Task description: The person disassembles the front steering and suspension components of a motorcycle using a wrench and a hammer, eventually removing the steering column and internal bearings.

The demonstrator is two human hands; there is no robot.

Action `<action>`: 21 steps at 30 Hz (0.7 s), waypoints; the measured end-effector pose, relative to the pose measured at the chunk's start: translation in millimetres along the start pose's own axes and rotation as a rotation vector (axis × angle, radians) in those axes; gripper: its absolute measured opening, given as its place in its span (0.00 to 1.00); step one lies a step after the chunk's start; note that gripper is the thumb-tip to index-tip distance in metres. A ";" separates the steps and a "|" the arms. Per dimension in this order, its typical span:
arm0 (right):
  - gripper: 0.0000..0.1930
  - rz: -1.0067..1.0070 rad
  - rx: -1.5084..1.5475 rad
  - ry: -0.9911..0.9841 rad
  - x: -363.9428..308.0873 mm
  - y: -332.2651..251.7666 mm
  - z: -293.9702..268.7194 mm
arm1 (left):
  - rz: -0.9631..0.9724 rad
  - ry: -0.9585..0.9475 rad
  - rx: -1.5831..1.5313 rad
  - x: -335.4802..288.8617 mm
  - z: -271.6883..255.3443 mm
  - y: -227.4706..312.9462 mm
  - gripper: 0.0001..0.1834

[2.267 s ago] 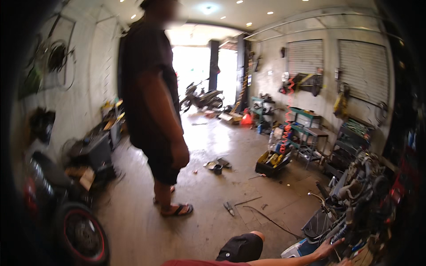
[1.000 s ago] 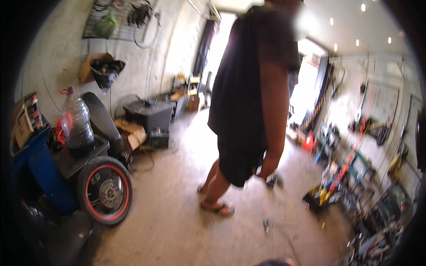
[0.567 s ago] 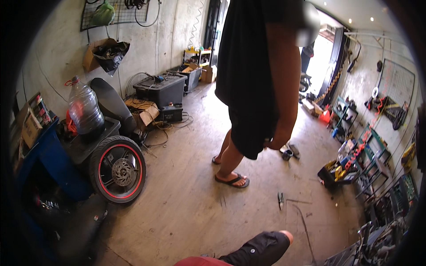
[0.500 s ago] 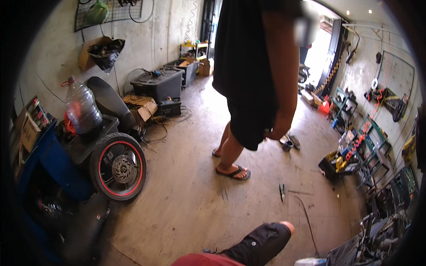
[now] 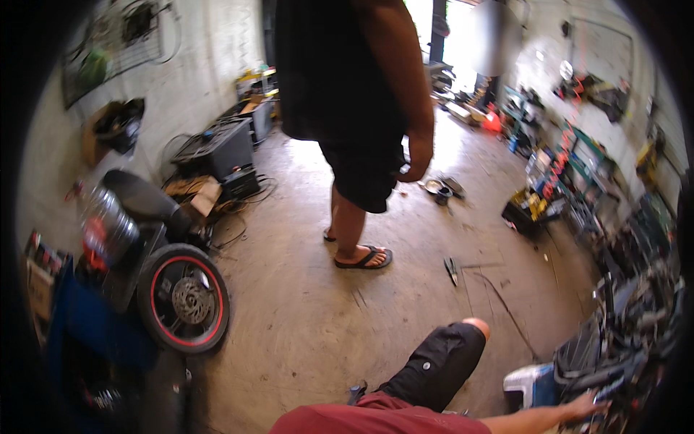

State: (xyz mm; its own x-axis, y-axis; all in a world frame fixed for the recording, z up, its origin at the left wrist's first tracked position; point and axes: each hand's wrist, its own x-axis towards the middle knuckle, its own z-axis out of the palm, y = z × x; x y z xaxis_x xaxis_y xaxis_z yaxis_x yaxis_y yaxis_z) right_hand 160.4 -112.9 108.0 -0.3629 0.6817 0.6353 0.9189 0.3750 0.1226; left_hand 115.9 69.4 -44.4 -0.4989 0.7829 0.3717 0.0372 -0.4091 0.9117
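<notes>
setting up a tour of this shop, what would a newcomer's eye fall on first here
Probably the standing person in dark clothes, who fills the upper middle of the view. Next might be the wheel with its bright red rim stripe, upright at the left. At the lower right, the wearer's left hand is at a dark jumble of motorcycle parts, its grip too unclear to tell.

On your right you have a dark grey and black metal-and-plastic motorcycle (image 5: 622,343), its mechanical parts exposed, details blurred, its far side running into the shadowed rim
</notes>
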 end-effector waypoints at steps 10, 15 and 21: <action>0.11 0.339 -0.054 -0.408 23.3 13.5 18.7 | -0.327 -0.499 -0.183 0.3 -112.7 148.8 0.19; 0.15 0.291 -0.102 -0.376 -0.1 36.1 3.0 | -0.377 -0.475 -0.174 -15.8 -85.3 149.3 0.21; 0.16 0.267 -0.051 -0.398 5.7 33.5 25.5 | -0.381 -0.544 -0.312 -4.6 -99.8 132.4 0.14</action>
State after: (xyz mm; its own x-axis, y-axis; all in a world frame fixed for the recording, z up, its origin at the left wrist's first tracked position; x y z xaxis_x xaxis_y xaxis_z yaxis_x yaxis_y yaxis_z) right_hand 185.1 -80.5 96.2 -0.1349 0.9413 0.3095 0.9909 0.1295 0.0381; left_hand 36.7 -35.1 57.2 0.0758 0.9862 0.1469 -0.3423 -0.1126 0.9328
